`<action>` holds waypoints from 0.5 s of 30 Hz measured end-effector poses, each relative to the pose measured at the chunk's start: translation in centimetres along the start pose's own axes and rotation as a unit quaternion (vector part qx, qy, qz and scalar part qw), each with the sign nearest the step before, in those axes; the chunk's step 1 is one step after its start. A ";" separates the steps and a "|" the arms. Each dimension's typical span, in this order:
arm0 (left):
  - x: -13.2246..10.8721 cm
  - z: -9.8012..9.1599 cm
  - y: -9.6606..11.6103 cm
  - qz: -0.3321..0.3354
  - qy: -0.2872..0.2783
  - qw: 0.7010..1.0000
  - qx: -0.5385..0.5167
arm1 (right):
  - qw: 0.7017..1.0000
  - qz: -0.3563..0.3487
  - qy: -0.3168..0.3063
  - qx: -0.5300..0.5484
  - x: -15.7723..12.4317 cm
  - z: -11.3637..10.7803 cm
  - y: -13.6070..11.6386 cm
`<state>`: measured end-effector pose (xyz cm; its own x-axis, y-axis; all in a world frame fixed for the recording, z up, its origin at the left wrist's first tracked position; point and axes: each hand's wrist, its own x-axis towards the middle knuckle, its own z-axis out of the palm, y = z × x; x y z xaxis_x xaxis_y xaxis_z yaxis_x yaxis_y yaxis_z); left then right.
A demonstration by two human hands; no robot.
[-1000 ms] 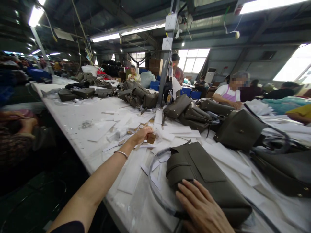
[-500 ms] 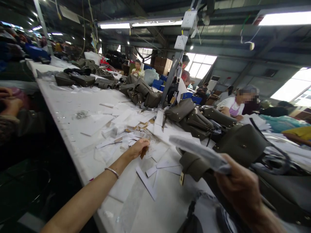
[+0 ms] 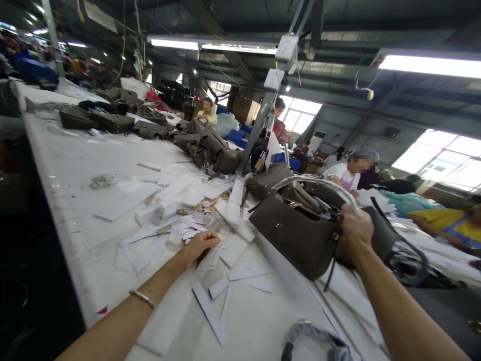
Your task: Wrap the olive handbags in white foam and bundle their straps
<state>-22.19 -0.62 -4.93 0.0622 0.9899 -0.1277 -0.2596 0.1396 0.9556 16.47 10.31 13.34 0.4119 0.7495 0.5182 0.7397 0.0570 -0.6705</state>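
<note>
My right hand (image 3: 356, 229) is closed around the plastic-wrapped handle (image 3: 319, 180) of a dark olive handbag (image 3: 296, 235). The handbag tilts over the right part of the table, its front flap and metal stud towards me and a thin strap dangling beside it. Among paper scraps, my left hand (image 3: 201, 245) is pinched shut, with a bit of a brown scrap showing below its fingers. White paper strips (image 3: 210, 311) lie just in front of that hand. A wrapped handle loop (image 3: 311, 331) shows at the bottom edge.
More olive bags (image 3: 218, 150) are heaped along the middle of the white table (image 3: 75, 185). A slanted metal post (image 3: 259, 120) carrying sockets (image 3: 286, 47) rises behind the scraps. Several people work across the table, one in a yellow top (image 3: 436, 220).
My right hand has raised the handbag by its handle and swung it leftward into fuller view. My left hand has shifted slightly left and lower in view. The camera view has turned right.
</note>
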 end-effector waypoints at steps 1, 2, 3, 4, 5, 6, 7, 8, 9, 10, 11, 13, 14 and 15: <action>0.0 0.1 0.0 0.004 0.002 1.000 0.004 | 0.999 0.011 -0.011 -0.039 -0.2 0.7 0.8; -0.1 0.1 -0.1 0.007 0.004 1.000 0.008 | 0.998 0.019 -0.006 -0.067 -0.7 1.2 1.3; -0.1 0.1 -0.2 0.009 0.006 1.000 0.013 | 0.996 0.012 0.002 -0.086 -1.5 1.6 1.6; -0.1 0.2 -0.2 0.011 0.007 1.000 0.018 | 0.995 -0.020 0.000 -0.101 -2.6 1.8 1.6; -0.1 0.2 -0.3 0.014 0.008 1.000 0.024 | 0.993 -0.059 -0.012 -0.106 -3.9 1.8 1.5; -0.1 0.3 -0.3 0.017 0.010 0.999 0.029 | 0.990 -0.097 -0.038 -0.100 -5.4 1.7 1.1; -0.1 0.4 -0.2 0.019 0.011 0.999 0.033 | 0.985 -0.127 -0.080 -0.080 -6.9 1.6 0.7; -0.1 0.6 -0.1 0.021 0.010 0.999 0.036 | 0.979 -0.143 -0.134 -0.049 -8.6 1.3 0.1; -0.1 0.8 0.0 0.023 0.007 0.999 0.038 | 0.969 -0.148 -0.195 -0.017 -10.2 1.0 -0.6; -0.2 1.1 0.3 0.024 0.002 0.999 0.038 | 0.956 -0.144 -0.256 0.013 -11.9 0.8 -1.3; -0.4 1.5 0.6 0.024 -0.006 0.999 0.036 | 0.940 -0.135 -0.309 0.041 -13.6 0.5 -2.0; -1.1 2.6 1.6 0.018 -0.032 0.999 0.028 | 0.911 -0.114 -0.386 0.090 -16.5 0.1 -3.4; -1.6 3.2 2.2 0.014 -0.047 0.999 0.022 | 0.899 -0.104 -0.411 0.108 -17.8 0.0 -4.0; -2.2 3.9 2.8 0.010 -0.061 0.998 0.017 | 0.891 -0.095 -0.428 0.121 -18.8 -0.2 -4.7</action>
<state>-19.30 -2.47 -0.98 0.1755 0.9814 -0.0778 -0.2290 0.1176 0.9663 5.36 -4.16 6.79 -0.3412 0.9336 0.1095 0.5732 0.2990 -0.7629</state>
